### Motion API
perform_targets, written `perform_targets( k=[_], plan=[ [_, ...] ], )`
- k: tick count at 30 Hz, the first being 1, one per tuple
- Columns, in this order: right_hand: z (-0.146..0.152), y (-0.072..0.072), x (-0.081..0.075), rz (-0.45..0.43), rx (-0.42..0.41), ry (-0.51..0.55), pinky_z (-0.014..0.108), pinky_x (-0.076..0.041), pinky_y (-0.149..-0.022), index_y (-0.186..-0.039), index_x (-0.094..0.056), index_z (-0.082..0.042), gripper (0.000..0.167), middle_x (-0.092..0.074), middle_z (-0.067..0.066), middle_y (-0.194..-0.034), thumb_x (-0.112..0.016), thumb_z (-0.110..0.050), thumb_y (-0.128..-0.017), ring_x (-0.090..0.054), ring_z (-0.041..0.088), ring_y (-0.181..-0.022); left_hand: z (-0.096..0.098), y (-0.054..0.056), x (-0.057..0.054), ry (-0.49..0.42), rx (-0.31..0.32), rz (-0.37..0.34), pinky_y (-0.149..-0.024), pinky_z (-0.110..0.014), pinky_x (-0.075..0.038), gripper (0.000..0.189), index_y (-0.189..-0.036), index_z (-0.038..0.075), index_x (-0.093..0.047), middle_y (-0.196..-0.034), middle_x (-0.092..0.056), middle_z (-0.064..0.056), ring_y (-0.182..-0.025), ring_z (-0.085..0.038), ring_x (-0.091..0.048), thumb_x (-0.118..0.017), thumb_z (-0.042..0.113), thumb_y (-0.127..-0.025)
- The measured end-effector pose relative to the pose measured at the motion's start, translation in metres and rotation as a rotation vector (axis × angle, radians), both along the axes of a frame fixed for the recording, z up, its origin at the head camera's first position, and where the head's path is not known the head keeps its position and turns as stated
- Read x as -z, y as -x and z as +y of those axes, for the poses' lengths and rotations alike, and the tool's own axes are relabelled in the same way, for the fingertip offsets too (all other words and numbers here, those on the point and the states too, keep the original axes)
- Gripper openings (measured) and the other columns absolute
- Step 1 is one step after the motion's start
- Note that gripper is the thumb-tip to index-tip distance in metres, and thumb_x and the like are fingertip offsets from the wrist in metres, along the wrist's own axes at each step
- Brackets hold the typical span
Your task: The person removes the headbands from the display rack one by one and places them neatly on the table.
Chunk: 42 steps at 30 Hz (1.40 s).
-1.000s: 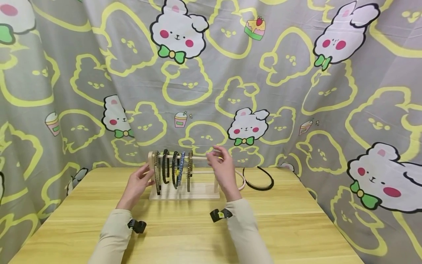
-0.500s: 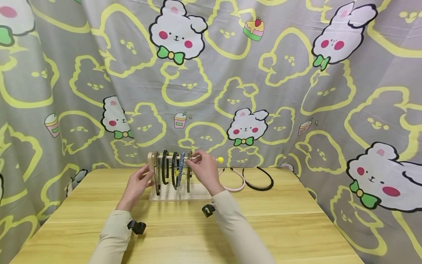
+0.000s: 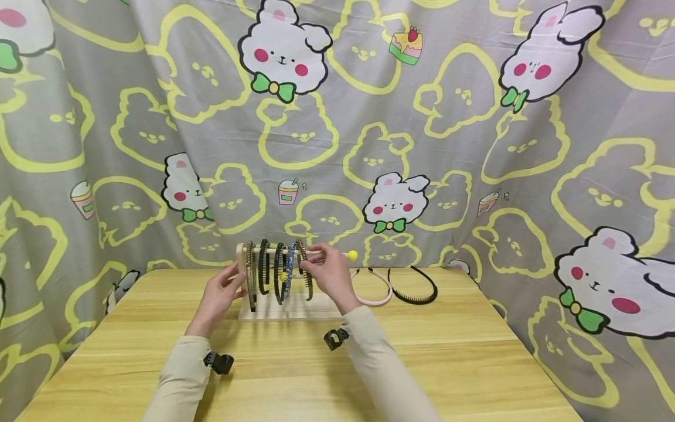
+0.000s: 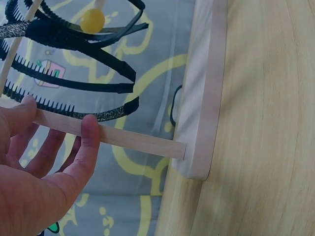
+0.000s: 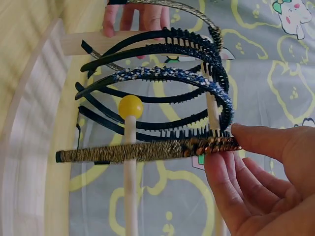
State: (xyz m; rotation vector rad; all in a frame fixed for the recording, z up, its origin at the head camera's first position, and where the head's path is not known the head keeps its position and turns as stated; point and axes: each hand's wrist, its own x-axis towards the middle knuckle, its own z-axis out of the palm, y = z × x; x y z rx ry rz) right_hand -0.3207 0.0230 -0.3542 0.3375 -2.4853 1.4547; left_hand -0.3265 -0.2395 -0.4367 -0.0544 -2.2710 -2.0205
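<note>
A wooden headband stand (image 3: pixel 316 309) carries several headbands on its upper rod, mostly black and toothed, plus a glittery blue headband (image 5: pixel 162 74). With the thumb and fingers of my left hand (image 3: pixel 218 291), I hold the stand's upright post (image 4: pixel 142 141) at its left end. My right hand (image 3: pixel 331 274) pinches a gold-brown sequined headband (image 5: pixel 123 152) near the top of its arch. This one hangs at the right of the row, slightly tilted in the head view. A yellow ball (image 5: pixel 131 106) caps the lower rod, and another yellow ball (image 3: pixel 352 255) ends the upper one.
On the table (image 3: pixel 295 369), right of the stand, lie a pink headband (image 3: pixel 378 303) and a black toothed headband (image 3: pixel 422 300). A patterned grey curtain (image 3: pixel 337 146) hangs close behind the table.
My right hand has moved left from the upper rod's end to the gold-brown headband and pinched it. That headband has turned, its lower end swinging right. The left hand stays at the post.
</note>
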Motion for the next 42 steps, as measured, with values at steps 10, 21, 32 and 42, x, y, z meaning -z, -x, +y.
perform_targets(
  k=[10,21,32,42],
  plan=[
    [0.014,-0.012,-0.011,0.15,-0.013,-0.125,0.028,-0.063,-0.072,-0.13,-0.07,-0.01,0.04,-0.077,0.004,-0.097,-0.079,-0.011,-0.091,-0.073,0.016,-0.084,0.001,-0.001,-0.001,-0.007,0.001,-0.011,-0.097,-0.026,-0.058,0.061,-0.164,0.02,-0.026,-0.163,-0.031,-0.018,-0.138,-0.03,-0.041,-0.05,0.032,-0.109],
    [0.056,-0.05,-0.021,0.483,-0.035,-0.343,0.025,-0.062,-0.071,-0.118,-0.078,-0.014,0.029,-0.079,-0.001,-0.097,-0.081,-0.01,-0.089,-0.073,0.011,-0.084,0.001,-0.001,-0.003,-0.008,0.006,-0.01,-0.097,-0.025,-0.058,0.06,-0.164,0.019,-0.026,-0.163,-0.031,-0.018,-0.139,-0.033,-0.04,-0.05,0.03,-0.11],
    [0.107,-0.08,-0.009,0.849,-0.013,-0.478,0.031,-0.063,-0.075,-0.106,-0.081,-0.017,0.026,-0.076,-0.004,-0.1,-0.082,-0.002,-0.085,-0.069,0.015,-0.093,0.001,-0.002,-0.001,-0.009,0.006,-0.003,-0.099,-0.028,-0.058,0.06,-0.164,0.017,-0.025,-0.163,-0.031,-0.02,-0.141,-0.033,-0.039,-0.049,0.027,-0.11],
    [0.171,-0.068,0.009,1.017,0.04,-0.53,0.04,-0.063,-0.078,-0.108,-0.079,-0.007,0.033,-0.076,0.004,-0.105,-0.075,0.012,-0.082,-0.067,0.025,-0.096,0.001,-0.002,-0.001,-0.019,0.009,-0.018,-0.097,-0.024,-0.058,0.062,-0.164,0.018,-0.021,-0.164,-0.028,-0.019,-0.139,-0.029,-0.039,-0.05,0.027,-0.11]
  ],
)
